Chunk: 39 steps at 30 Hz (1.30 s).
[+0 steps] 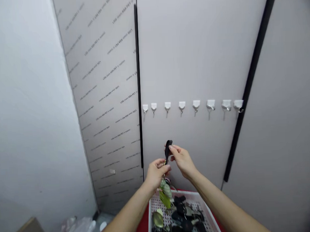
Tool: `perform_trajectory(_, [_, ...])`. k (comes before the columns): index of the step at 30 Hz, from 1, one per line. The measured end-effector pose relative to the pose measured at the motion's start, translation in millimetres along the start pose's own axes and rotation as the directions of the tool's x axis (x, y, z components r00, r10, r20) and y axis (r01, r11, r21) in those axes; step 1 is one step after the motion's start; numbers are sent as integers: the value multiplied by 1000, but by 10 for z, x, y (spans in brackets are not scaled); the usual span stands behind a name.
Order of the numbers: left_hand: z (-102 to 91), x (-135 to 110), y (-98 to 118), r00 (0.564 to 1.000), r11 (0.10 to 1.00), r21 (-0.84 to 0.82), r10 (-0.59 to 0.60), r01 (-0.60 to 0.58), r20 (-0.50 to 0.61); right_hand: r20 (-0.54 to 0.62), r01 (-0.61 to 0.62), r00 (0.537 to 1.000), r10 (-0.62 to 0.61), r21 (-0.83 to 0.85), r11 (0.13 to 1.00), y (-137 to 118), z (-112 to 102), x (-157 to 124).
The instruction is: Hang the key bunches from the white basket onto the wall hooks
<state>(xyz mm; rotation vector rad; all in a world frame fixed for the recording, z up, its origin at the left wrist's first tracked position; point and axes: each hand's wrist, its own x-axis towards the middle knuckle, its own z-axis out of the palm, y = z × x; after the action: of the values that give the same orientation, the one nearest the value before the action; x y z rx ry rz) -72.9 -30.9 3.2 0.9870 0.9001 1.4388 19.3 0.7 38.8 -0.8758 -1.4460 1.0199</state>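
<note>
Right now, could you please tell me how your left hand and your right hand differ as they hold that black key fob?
The left hand sits lower, nearer the white plastic basket, while the right hand is higher. The left hand closes around the lower end of the black key fob, while the right hand's fingertips touch its upper part. Both hands are bare and raised over the basket.

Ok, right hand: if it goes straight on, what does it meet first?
The black fob. The fingertips of the right hand look to be at it already, though depth is unclear.
</note>
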Motion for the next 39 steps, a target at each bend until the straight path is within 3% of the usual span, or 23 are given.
perform_trajectory(8, [-41, 278, 406, 977, 986, -47, 153, -162, -149, 22, 176, 984, -175, -174, 969, -386, 435, 469])
perform_trajectory(13, [-130, 521, 739, 935, 959, -30, 266, -280, -235, 62, 306, 950, -305, -365, 879, -609, 685, 842])
perform_trajectory(18, [-171, 731, 943, 913, 946, -35, 302, -323, -274, 30, 264, 954, -299, -563, 783, -794, 843, 1098])
perform_trajectory(22, [-148, 819, 960, 915, 951, -38, 284, -307, -285, 21, 155, 981, -193, -687, 710, -819, 863, 1188])
perform_trajectory(31, [-141, 919, 832, 942, 975, -19, 207, -219, -263, 26, 123, 987, -161, -771, 625, -626, 800, 1294])
perform_trajectory(35, [-179, 971, 774, 949, 976, 0, 212, -218, -233, 0, 134, 972, -236, -826, 548, -579, 802, 1279])
perform_trajectory(39, [-228, 989, 767, 961, 972, -20, 229, -235, -156, -24, 176, 940, -339, -819, 546, -598, 822, 1270])
